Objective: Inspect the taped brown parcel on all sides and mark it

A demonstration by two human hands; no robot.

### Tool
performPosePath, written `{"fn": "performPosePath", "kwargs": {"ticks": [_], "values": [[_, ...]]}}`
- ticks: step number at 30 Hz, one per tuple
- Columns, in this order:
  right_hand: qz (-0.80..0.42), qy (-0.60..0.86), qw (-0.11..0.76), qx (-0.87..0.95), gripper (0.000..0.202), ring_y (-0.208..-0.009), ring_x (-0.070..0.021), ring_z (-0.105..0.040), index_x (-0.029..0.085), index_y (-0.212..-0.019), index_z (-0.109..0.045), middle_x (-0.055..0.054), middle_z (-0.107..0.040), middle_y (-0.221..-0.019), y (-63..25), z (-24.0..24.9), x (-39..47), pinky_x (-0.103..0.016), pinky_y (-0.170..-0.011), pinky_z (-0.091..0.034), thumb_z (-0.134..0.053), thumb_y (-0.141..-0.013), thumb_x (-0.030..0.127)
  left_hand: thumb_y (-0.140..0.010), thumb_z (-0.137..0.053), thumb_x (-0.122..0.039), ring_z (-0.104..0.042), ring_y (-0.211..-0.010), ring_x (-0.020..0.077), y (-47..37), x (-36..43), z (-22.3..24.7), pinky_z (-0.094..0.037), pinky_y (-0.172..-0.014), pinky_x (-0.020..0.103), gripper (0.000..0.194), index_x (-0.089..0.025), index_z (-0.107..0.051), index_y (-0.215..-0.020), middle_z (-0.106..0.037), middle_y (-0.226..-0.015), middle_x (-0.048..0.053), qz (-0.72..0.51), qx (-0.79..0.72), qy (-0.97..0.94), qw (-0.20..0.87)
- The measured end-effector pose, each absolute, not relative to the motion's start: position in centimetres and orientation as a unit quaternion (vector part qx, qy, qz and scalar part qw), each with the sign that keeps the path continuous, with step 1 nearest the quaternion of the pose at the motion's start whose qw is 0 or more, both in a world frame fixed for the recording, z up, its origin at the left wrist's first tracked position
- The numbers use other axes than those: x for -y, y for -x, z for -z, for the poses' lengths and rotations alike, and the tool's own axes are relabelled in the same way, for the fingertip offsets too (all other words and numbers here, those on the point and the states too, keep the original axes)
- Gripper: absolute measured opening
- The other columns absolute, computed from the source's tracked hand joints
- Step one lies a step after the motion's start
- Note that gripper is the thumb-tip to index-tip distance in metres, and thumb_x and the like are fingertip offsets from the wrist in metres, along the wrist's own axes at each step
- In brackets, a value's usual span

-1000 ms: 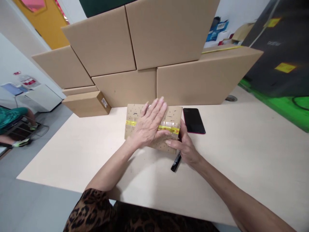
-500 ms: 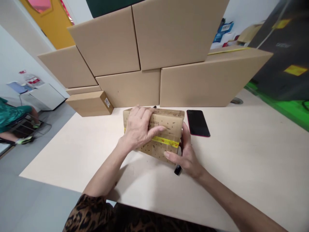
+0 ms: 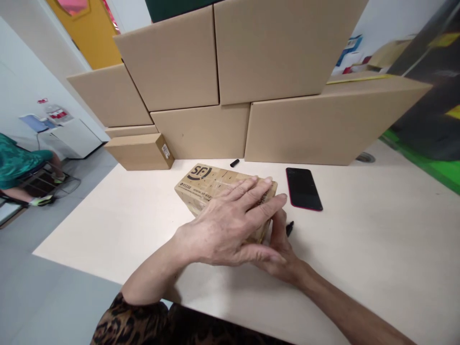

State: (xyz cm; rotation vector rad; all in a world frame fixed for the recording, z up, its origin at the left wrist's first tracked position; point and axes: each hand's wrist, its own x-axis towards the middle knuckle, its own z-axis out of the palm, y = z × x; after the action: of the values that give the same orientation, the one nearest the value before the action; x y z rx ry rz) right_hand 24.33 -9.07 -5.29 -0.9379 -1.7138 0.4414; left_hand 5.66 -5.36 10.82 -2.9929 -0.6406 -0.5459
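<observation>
A small cardboard box (image 3: pixel 199 178) with black SF print on its top sits on the white table in front of me. My left hand (image 3: pixel 233 220) lies across its upper face, fingers stretched out flat and thumb apart. At the box's right end, my right hand (image 3: pixel 283 258) grips the side, its thumb partly covered by my left hand. A black marker (image 3: pixel 289 228) pokes out beside the right fingers; whether they hold it or it lies on the table, I cannot tell. Behind the box lies a small black cap (image 3: pixel 235 163).
A phone (image 3: pixel 304 189) lies right of the box. Large cartons (image 3: pixel 287 129) are stacked along the table's back, with a smaller flat carton (image 3: pixel 138 152) at the left. A seated person (image 3: pixel 21 165) in green is at far left. The table (image 3: pixel 89 230) ends at the lower left.
The box has turned and tipped so its printed face shows on top and the yellow tape is out of sight. My left hand has slid right across it. The cap behind has come into full view.
</observation>
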Motion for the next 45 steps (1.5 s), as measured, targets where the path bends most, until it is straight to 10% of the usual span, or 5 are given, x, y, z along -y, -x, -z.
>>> {"fn": "performPosePath", "kwargs": {"ticks": [9,17,27,37,45], "values": [[-0.238,0.418,0.545,0.687,0.129,-0.157,-0.0495,-0.037,0.051,-0.174,-0.010,-0.008,-0.034,-0.169,-25.0,5.2,9.3,-0.077,-0.129,-0.035,-0.091,-0.075,0.035,-0.062,-0.085,-0.089,-0.029,-0.167,0.0505,0.2,-1.2,-11.2,-0.016,-0.135,0.073,0.136,-0.028,-0.036,-0.174,-0.034,-0.180,0.022,0.105,0.317,0.931,-0.147],[-0.337,0.384,0.548,0.662,0.128,-0.166,-0.0423,-0.029,0.050,-0.172,-0.005,-0.006,-0.022,-0.180,-25.9,4.7,7.8,-0.070,-0.132,-0.034,-0.091,-0.079,0.037,-0.067,-0.083,-0.087,-0.053,-0.149,0.0467,0.0,-1.9,-10.9,-0.030,-0.129,0.070,0.122,-0.024,-0.051,-0.166,-0.059,-0.160,0.023,0.132,0.345,0.922,-0.116],[-0.419,0.380,0.672,0.478,0.097,-0.150,-0.0393,-0.055,0.042,-0.159,-0.046,-0.007,-0.058,-0.160,-26.3,2.4,7.7,-0.067,-0.123,-0.048,-0.094,-0.074,0.042,-0.082,-0.080,-0.077,-0.063,-0.146,0.0419,0.1,-2.4,-10.3,-0.045,-0.127,0.060,0.082,-0.022,-0.075,-0.143,-0.069,-0.153,0.019,0.286,0.360,0.840,-0.288],[-0.527,0.409,0.683,0.297,0.054,-0.119,-0.0367,-0.076,0.036,-0.123,-0.070,-0.003,-0.080,-0.124,-26.7,1.2,6.2,-0.064,-0.105,-0.063,-0.088,-0.074,0.047,-0.077,-0.084,-0.073,-0.061,-0.147,0.0455,-3.0,-4.1,-5.0,-0.055,-0.117,0.060,0.104,-0.020,-0.051,-0.161,-0.067,-0.155,0.021,0.398,0.354,0.609,-0.587],[-0.565,0.414,0.656,0.281,0.074,-0.131,-0.0400,-0.073,0.033,-0.133,-0.064,-0.006,-0.077,-0.141,-28.0,0.0,5.4,-0.063,-0.107,-0.064,-0.093,-0.067,0.050,-0.073,-0.091,-0.061,-0.075,-0.126,0.0444,-4.4,-3.4,-5.2,-0.062,-0.104,0.053,0.085,-0.014,-0.068,-0.139,-0.078,-0.138,0.021,0.414,0.358,0.548,-0.633]]}}
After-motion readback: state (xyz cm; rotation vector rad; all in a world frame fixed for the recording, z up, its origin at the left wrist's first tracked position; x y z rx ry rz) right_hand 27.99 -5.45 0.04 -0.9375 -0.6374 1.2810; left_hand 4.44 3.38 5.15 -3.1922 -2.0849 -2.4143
